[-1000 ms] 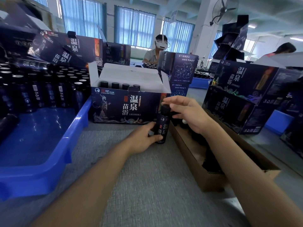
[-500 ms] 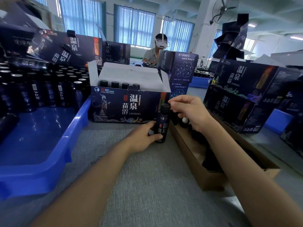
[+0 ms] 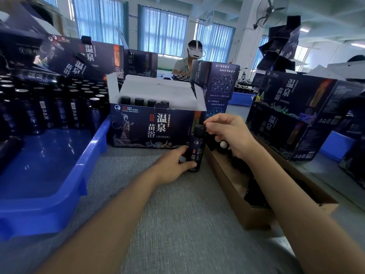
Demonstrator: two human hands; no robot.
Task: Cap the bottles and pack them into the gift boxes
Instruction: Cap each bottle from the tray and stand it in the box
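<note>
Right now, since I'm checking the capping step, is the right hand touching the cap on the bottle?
Touching. The head view shows the right hand pinching the black cap atop the bottle, which the left hand grips.

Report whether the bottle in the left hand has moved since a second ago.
No. The bottle stands where it did, by the open gift box's front right corner, with the left hand gripping its lower part.

Left hand (image 3: 171, 168) low, right hand (image 3: 227, 133) higher, curled
</note>
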